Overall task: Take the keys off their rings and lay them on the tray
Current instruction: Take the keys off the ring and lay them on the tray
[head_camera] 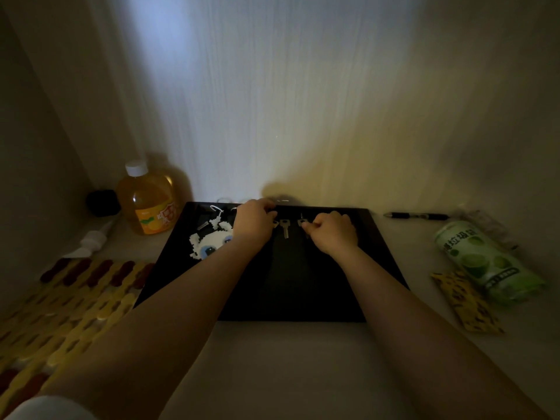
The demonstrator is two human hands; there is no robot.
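A black tray (375,256) lies on the table in dim light. One silver key (285,228) rests flat near its far edge, between my hands. My left hand (253,221) is curled over the far edge, its fingertips at another key (275,224) that is mostly hidden. My right hand (333,230) is closed, pinching the head of a third key (301,222). A white pixel-block charm (209,241) with a metal ring (216,209) lies on the tray's left side, partly under my left wrist.
An orange juice bottle (145,201) and a dark object (101,203) stand at the back left. A yellow and red mat (69,298) lies left. A pen (418,216), a green packet (485,262) and a yellow patterned packet (466,301) lie right.
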